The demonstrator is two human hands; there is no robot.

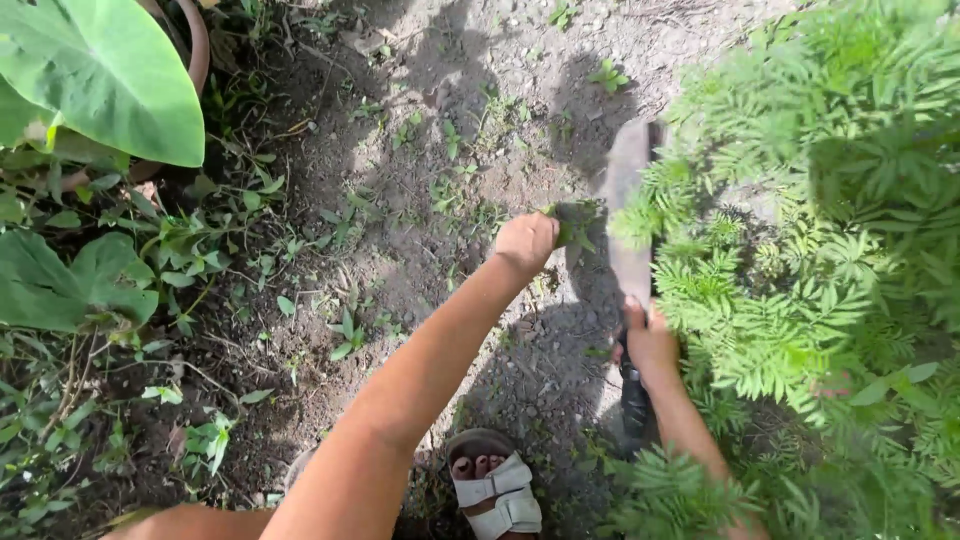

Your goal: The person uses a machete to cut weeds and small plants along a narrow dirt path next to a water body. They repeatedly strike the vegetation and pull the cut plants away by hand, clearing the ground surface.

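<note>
My left hand (524,241) reaches out over bare soil, fingers closed on a small green weed (572,224). My right hand (650,345) grips the dark handle of a long broad-bladed knife (628,215). The blade points away from me, and its edge lies just right of the weed. Feathery green foliage (800,260) partly covers the blade and my right forearm.
Dry grey soil (470,130) with scattered small weeds fills the middle. A large green leaf (100,70) and low plants stand at the left. My foot in a pale strapped sandal (495,490) is at the bottom middle.
</note>
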